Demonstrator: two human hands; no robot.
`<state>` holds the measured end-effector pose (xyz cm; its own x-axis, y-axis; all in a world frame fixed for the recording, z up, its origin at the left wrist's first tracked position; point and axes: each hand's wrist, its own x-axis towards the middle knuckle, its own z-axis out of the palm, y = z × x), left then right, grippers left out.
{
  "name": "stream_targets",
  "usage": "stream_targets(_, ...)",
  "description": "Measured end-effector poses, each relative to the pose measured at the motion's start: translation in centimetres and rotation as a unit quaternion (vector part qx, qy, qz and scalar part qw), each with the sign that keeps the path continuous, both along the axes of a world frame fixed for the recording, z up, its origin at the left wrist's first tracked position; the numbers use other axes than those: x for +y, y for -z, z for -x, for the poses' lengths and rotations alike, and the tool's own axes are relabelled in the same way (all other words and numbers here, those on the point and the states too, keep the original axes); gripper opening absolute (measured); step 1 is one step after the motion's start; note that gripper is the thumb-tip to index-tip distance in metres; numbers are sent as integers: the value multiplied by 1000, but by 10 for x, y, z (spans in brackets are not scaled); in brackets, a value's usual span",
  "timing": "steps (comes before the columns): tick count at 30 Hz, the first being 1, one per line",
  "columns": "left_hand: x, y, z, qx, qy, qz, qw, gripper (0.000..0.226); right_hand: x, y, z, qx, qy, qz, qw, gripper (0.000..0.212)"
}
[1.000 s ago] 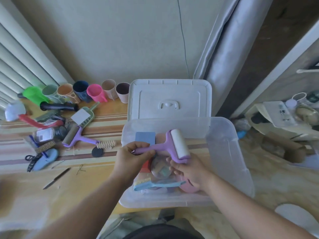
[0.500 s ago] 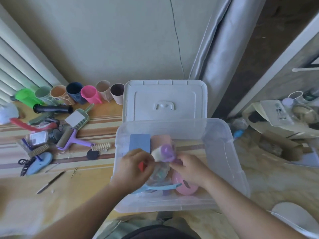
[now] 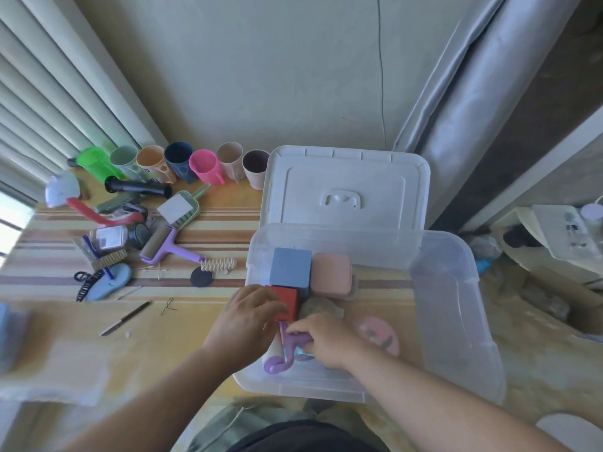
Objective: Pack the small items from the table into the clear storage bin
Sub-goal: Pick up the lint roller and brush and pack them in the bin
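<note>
Meanwhile, much clutter lies on the tabletop (image 3: 212,220) left of the clear storage bin (image 3: 456,305). A row of cups (image 3: 202,163) stands along the wall, from a green one at the left to a dark one touching the bin's white lid (image 3: 346,187), which leans behind the bin. In front of the cups lie a black tube (image 3: 138,188), a green scoop (image 3: 182,207), a small jar (image 3: 109,238) on its side, a second purple lint roller (image 3: 166,247), a beige spiral clip (image 3: 218,265), a black disc (image 3: 201,277), a blue brush (image 3: 109,282) and a thin metal file (image 3: 125,318), all well apart from the hands.

Inside the bin, a blue box (image 3: 290,267) and a pink box (image 3: 331,277) sit side by side at the far wall, touching. A red box (image 3: 287,301) lies just in front of the blue one, and a round pink item (image 3: 378,334) rests on the bin's floor to the right.

The purple lint roller (image 3: 280,357) lies in the bin's near left corner. The right hand (image 3: 326,340) grips its purple handle, fingers curled over it. The left hand (image 3: 244,321) reaches over the bin's left wall with fingers bent, their tips at the red box and the roller's upper end; whether its grip pinches either one I cannot tell.
</note>
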<state>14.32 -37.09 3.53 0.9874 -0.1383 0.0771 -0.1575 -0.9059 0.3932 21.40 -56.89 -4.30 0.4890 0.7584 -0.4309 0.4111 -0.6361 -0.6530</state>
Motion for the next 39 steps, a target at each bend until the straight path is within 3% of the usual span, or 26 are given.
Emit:
stream_targets(3,-4,4,2,-1,36,-34,999,32,-8,12,-1,-36,22,22,999,12)
stream_targets(6,-3,7,0,9,31,-32,999,29,-13,14,-5,-67,44,38,996,10)
stream_targets(9,-1,9,3,55,45,-57,996,24,-11,10,-4,-32,16,68,997,8)
stream_targets(12,-2,8,4,112,75,-112,984,30,-12,7,-2,-9,-11,95,995,21)
stream_targets(16,0,5,1,169,117,-208,956,48,-13,5,1,-60,-30,120,990,9)
stream_targets(20,-14,6,1,201,98,-291,930,34,-15,5,-4,-100,-4,129,987,24)
stream_targets(23,-24,6,1,214,79,-308,924,22,-9,7,-4,-89,-5,148,985,25)
stream_targets(29,-25,7,5,216,91,-336,912,30,-21,12,-11,-99,53,152,982,18)
stream_targets(35,-30,1,2,279,152,-393,863,33,-36,11,-13,-66,103,136,983,8)
stream_targets(39,-28,2,-3,292,150,-384,863,32,-31,10,-13,-63,112,138,982,11)
